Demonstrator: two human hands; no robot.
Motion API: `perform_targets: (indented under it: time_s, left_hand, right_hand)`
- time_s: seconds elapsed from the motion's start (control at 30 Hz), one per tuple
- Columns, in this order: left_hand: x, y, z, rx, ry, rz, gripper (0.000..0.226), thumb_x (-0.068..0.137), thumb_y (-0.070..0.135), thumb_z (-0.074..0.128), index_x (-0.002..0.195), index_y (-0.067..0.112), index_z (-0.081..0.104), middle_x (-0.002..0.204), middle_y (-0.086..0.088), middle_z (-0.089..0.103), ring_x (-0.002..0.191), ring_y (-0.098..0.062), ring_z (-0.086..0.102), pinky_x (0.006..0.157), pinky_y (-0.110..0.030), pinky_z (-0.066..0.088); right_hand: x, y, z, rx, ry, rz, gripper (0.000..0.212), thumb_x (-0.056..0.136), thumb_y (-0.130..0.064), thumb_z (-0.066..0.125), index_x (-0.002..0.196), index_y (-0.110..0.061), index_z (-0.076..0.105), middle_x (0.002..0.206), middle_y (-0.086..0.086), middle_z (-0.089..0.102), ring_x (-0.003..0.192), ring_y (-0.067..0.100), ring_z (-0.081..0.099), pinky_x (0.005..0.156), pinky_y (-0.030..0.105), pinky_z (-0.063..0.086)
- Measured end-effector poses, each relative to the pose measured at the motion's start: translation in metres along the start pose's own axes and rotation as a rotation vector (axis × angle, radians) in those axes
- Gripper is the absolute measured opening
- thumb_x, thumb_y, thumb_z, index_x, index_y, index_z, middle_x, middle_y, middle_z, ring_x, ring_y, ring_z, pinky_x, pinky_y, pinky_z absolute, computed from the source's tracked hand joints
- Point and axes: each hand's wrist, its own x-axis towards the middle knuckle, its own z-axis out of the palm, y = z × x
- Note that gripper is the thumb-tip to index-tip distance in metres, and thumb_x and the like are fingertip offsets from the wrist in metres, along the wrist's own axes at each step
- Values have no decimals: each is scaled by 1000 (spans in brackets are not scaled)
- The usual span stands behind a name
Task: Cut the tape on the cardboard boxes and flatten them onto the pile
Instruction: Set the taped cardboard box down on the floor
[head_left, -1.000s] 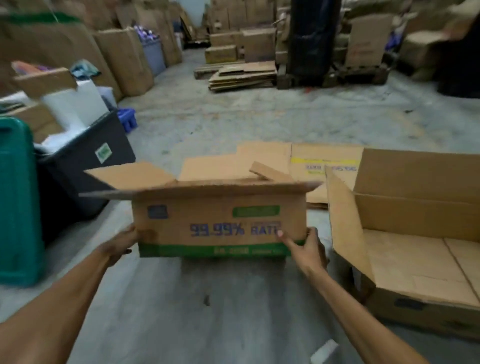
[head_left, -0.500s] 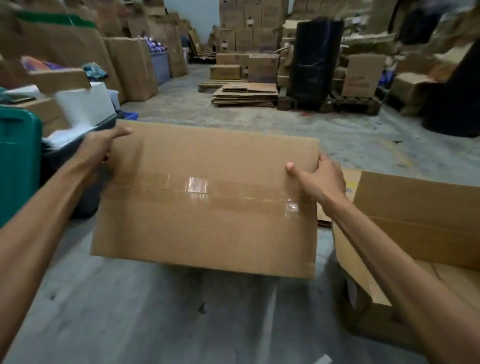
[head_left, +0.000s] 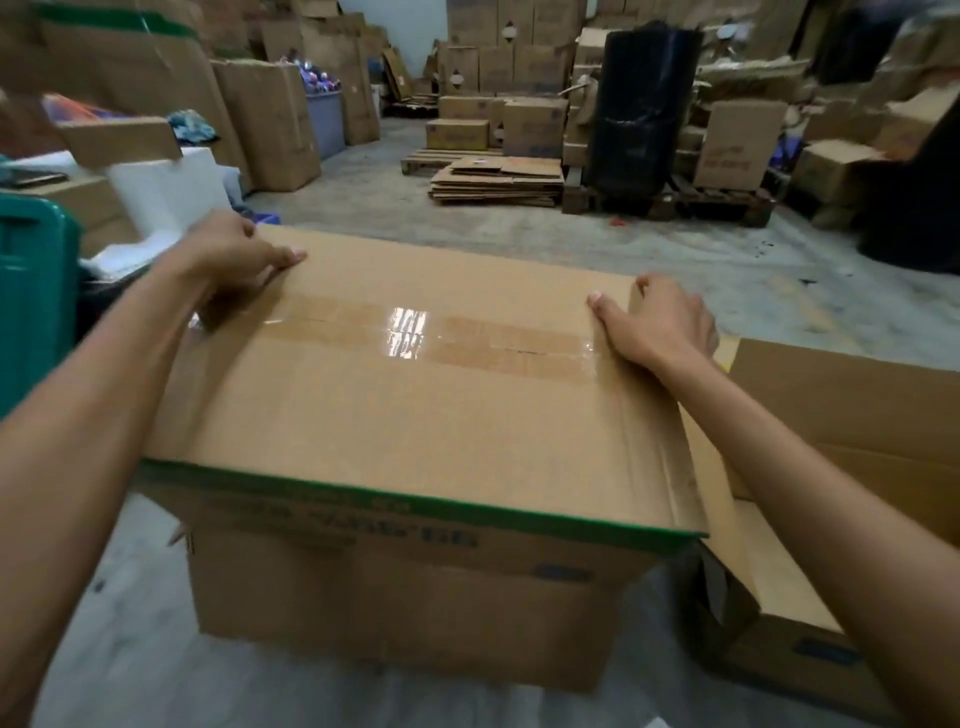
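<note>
While the cardboard box (head_left: 415, 415) sat taped-side up on the floor right in front, the left hand (head_left: 234, 249) gripped its far-left corner and the right hand (head_left: 660, 322) clutched its far-right edge, tape (head_left: 441, 340) uncut.

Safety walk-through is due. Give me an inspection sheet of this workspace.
Surface: grey concrete floor, stained.
Job's things: taped box, turned over, tape strip uncut along the seam; open box to its right.
Clutter: green bin, white foam.
Hands: left hand and right hand grip the box's far corners; no cutter seen.
Cables: nothing seen.
Surroundings: flattened pile, black wrapped pallet, stacked cartons.
</note>
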Motion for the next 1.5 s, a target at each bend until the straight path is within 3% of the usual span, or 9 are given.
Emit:
perform_targets:
  time_s: [0.13, 0.27, 0.4, 0.6, 0.83, 1.0, 1.23, 1.4, 1.5]
  left_hand:
    - [17, -45, 62, 102, -86, -24, 76, 84, 46, 71, 146, 14, 40, 151, -16, 41, 136, -36, 41, 113, -47, 33]
    - [24, -86, 139, 247, -158, -11, 65, 95, 49, 53, 146, 11, 39, 149, -23, 41, 135, -40, 40, 111, -44, 34]
    - [12, -91, 176, 364, -105, -52, 56, 99, 53, 30, 148, 26, 29, 150, -30, 25, 136, -47, 28, 112, -54, 21]
    - [-22, -154, 221, 453, -224, -18, 64, 100, 59, 15, 156, 34, -1, 160, -24, -18, 149, -36, -18, 119, -55, -8]
    - [-61, -117, 251, 540, -244, -43, 64, 100, 54, 19, 157, 31, -1, 160, -25, -16, 148, -40, -18, 115, -61, -9]
    - [-95, -90, 282, 555, -140, -27, 60, 98, 53, 16, 155, 38, 3, 161, -26, -11, 145, -50, -14, 112, -69, -9]
    - [-89, -99, 289, 570, -76, -38, 62, 95, 54, 17, 155, 38, 12, 161, -27, -3, 145, -52, -8, 111, -71, -7]
    - [-87, -100, 291, 569, -77, -50, 61, 96, 54, 16, 155, 38, 11, 161, -26, -4, 146, -51, -9, 111, -70, -7]
    - [-87, -100, 293, 573, -78, -45, 61, 96, 53, 16, 155, 38, 11, 161, -26, -4, 146, -50, -9, 111, -71, -7]
  right_hand:
    - [-1, 14, 37, -66, -50, 13, 56, 90, -57, 59, 124, -13, 57, 126, 19, 61, 119, 41, 56, 92, 43, 44]
    - [-21, 26, 97, -210, -242, 34, 64, 90, -60, 52, 139, -19, 46, 145, 25, 40, 127, 45, 45, 104, 48, 35]
    - [-42, 30, 138, -347, -180, 43, 70, 94, -63, 36, 149, -20, 32, 153, 36, 20, 128, 48, 37, 107, 53, 26]
    - [-81, 86, 180, -261, -400, 46, 68, 97, -64, 28, 154, -28, 20, 158, 33, 7, 138, 48, 27, 112, 56, 28]
    - [-73, 89, 195, -294, -335, 35, 62, 99, -59, 27, 153, -28, 23, 158, 33, 7, 138, 48, 26, 111, 58, 28]
    - [-92, 109, 175, -209, -432, -79, 58, 103, -52, 27, 156, -29, 22, 166, 19, -6, 152, 38, 4, 119, 55, 21]
    - [-228, 193, 109, 112, -321, -278, 56, 108, -37, 29, 160, -27, 11, 167, -12, 7, 152, 1, 6, 121, 20, 17]
    - [-308, 293, 124, -117, -510, -358, 69, 99, -15, 39, 160, -21, 7, 165, 1, 17, 150, 17, 28, 114, 37, 38]
    - [-318, 311, 133, -247, -600, -457, 58, 95, -11, 35, 153, -9, 35, 161, 8, 30, 148, 24, 33, 116, 35, 31]
